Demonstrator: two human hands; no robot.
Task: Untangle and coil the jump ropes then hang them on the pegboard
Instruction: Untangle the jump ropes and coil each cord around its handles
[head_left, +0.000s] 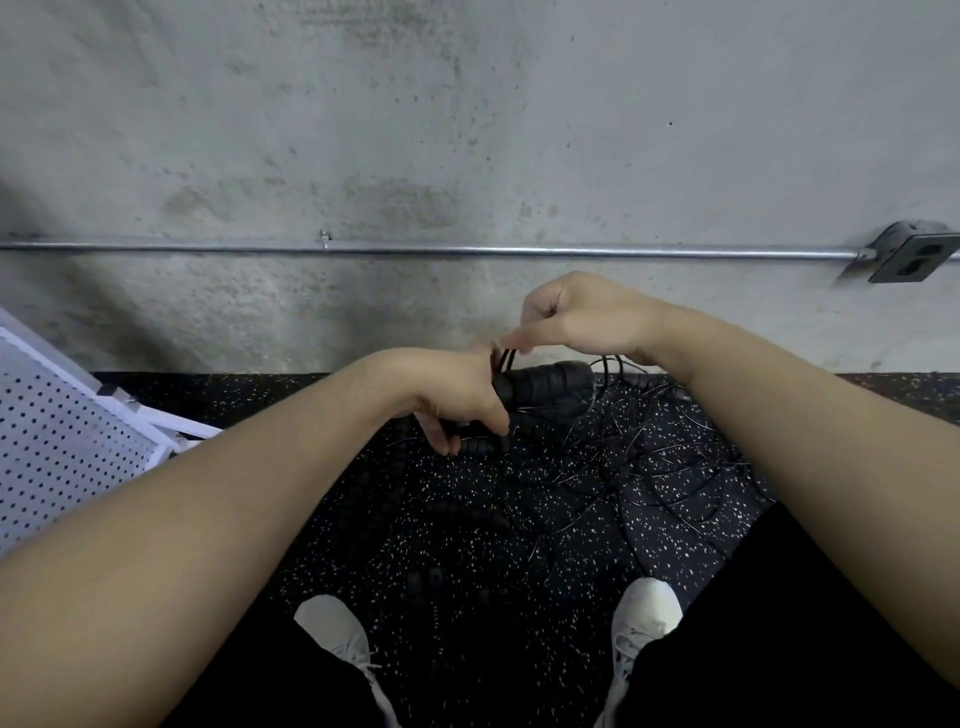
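Two hands are working over the floor (467, 519): left hand (447, 389) gripping black handles (545, 384), right hand (571, 317) pinching cords (506, 358). Ropes (649, 457) are dangling tangled, likely untangling; next, teasing loops apart. Pegboard (62, 447) is leaning left.

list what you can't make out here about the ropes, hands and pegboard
- Rope count: the thin black cords blend into the dark speckled floor in the head view; separate ropes can't be told apart.
- Left hand grip: its fingers curl under the black handles, hiding the fingertips.
- Right hand: blurred at the fingertips, so whether it pinches a cord is unclear.
- Pegboard: cut off by the left edge; no pegs visible.
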